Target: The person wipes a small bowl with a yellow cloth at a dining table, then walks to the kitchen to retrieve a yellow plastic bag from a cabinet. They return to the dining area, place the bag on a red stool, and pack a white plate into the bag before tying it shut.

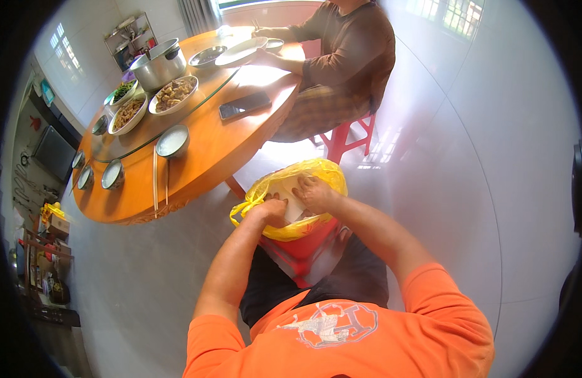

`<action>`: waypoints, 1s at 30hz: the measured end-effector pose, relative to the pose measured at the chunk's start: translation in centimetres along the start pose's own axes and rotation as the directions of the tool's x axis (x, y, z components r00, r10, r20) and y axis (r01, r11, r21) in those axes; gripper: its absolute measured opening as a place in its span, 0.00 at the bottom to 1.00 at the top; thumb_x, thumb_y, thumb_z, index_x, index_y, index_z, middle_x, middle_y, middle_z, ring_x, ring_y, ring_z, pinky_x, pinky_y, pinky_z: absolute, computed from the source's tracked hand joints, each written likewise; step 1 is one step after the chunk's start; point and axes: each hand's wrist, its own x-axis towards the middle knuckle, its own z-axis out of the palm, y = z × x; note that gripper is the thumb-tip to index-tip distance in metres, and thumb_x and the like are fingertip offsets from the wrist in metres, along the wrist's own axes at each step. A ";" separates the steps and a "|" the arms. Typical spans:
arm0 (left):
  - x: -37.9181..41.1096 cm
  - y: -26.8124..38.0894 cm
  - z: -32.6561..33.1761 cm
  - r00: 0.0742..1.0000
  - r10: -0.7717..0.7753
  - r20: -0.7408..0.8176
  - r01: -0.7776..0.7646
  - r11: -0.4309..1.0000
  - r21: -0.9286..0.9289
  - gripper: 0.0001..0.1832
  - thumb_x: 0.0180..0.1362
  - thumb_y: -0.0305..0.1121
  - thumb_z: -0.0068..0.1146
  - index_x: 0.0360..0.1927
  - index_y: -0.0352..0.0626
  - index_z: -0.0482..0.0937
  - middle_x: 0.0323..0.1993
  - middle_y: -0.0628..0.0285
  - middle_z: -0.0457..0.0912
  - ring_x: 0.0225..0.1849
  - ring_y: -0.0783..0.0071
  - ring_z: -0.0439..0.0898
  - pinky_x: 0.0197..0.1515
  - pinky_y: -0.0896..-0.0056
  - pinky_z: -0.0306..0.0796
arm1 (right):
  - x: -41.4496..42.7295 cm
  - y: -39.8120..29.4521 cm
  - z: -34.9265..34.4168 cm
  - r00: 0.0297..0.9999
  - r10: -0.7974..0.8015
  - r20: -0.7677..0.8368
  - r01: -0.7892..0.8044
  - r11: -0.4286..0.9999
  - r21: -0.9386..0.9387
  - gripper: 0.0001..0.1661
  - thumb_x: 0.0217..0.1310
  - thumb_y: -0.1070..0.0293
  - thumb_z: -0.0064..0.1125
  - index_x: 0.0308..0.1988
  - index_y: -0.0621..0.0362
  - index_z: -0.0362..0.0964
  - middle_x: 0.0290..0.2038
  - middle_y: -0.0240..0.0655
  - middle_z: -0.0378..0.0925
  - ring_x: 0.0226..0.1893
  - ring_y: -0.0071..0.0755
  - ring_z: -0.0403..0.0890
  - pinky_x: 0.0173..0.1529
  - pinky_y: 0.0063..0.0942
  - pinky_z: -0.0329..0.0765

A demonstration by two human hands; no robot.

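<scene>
A yellow plastic bag (298, 231) stands with its mouth spread wide on a red plastic stool (300, 253) between my knees. My left hand (274, 209) reaches into the left side of the bag, fingertips against a whitish lining or sheet (293, 201) inside. From the right comes my right hand (314, 193), its fingers bent and resting on the same whitish material. Whether either hand pinches that material cannot be made out. Some brownish pieces (306, 215) show low in the bag; most of its contents are hidden.
Ahead on the left is a round wooden table (201, 175) with a metal pot (159, 66), dishes of food (173, 94), bowls (173, 141), chopsticks (155, 184) and a phone (245, 105). Another person (350, 56) sits at it on a red stool (340, 139), a hand at a white plate (241, 51).
</scene>
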 end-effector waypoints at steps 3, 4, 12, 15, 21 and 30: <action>-0.2 -0.3 -0.2 1.000 0.024 0.007 -0.024 0.999 0.032 0.42 0.51 0.55 0.63 0.60 0.27 0.76 0.60 0.33 0.76 0.66 0.42 0.74 0.70 0.54 0.65 | 0.4 0.4 -0.3 0.990 -0.014 0.143 0.009 0.999 0.036 0.36 0.53 0.45 0.69 0.53 0.61 0.76 0.52 0.51 0.81 0.57 0.50 0.80 0.61 0.44 0.75; -0.4 0.2 -1.0 0.998 0.029 0.048 -0.030 0.999 0.029 0.40 0.51 0.55 0.63 0.56 0.27 0.79 0.57 0.34 0.79 0.63 0.45 0.77 0.68 0.55 0.68 | 0.9 0.5 -0.6 0.958 -0.004 0.288 -0.014 0.998 0.058 0.36 0.54 0.46 0.68 0.54 0.61 0.76 0.52 0.52 0.81 0.56 0.50 0.80 0.60 0.44 0.75; -1.0 0.4 -1.1 0.995 0.027 -0.092 -0.028 1.000 -0.013 0.29 0.56 0.53 0.61 0.43 0.32 0.86 0.45 0.41 0.86 0.54 0.48 0.84 0.58 0.55 0.75 | 1.9 -0.7 -3.5 0.937 -0.008 0.349 -0.142 0.905 0.402 0.41 0.53 0.49 0.68 0.64 0.53 0.72 0.46 0.53 0.82 0.59 0.57 0.76 0.60 0.47 0.75; -0.9 0.7 -0.8 0.997 0.032 -0.065 -0.024 0.994 0.109 0.26 0.56 0.50 0.61 0.42 0.34 0.87 0.44 0.42 0.87 0.52 0.49 0.84 0.57 0.56 0.76 | 1.6 -0.7 -2.1 0.912 -0.057 0.405 -0.068 0.955 0.289 0.45 0.51 0.47 0.70 0.67 0.50 0.70 0.50 0.54 0.81 0.61 0.57 0.75 0.61 0.48 0.74; -0.1 1.0 0.4 0.993 0.059 -0.105 -0.030 0.964 0.264 0.21 0.51 0.44 0.60 0.40 0.37 0.88 0.43 0.43 0.87 0.51 0.47 0.84 0.60 0.51 0.72 | 1.1 -1.1 -0.8 0.956 0.061 0.287 -0.127 0.968 0.216 0.40 0.49 0.47 0.71 0.60 0.49 0.75 0.53 0.48 0.81 0.59 0.51 0.78 0.63 0.53 0.72; -2.5 2.4 -2.1 0.991 0.028 -0.133 -0.027 1.000 0.006 0.15 0.58 0.35 0.54 0.42 0.39 0.87 0.44 0.44 0.87 0.52 0.50 0.84 0.54 0.53 0.75 | 1.5 -1.0 -3.9 0.958 0.103 0.268 -0.196 0.916 0.349 0.17 0.53 0.57 0.66 0.39 0.57 0.83 0.40 0.47 0.86 0.45 0.52 0.85 0.49 0.46 0.82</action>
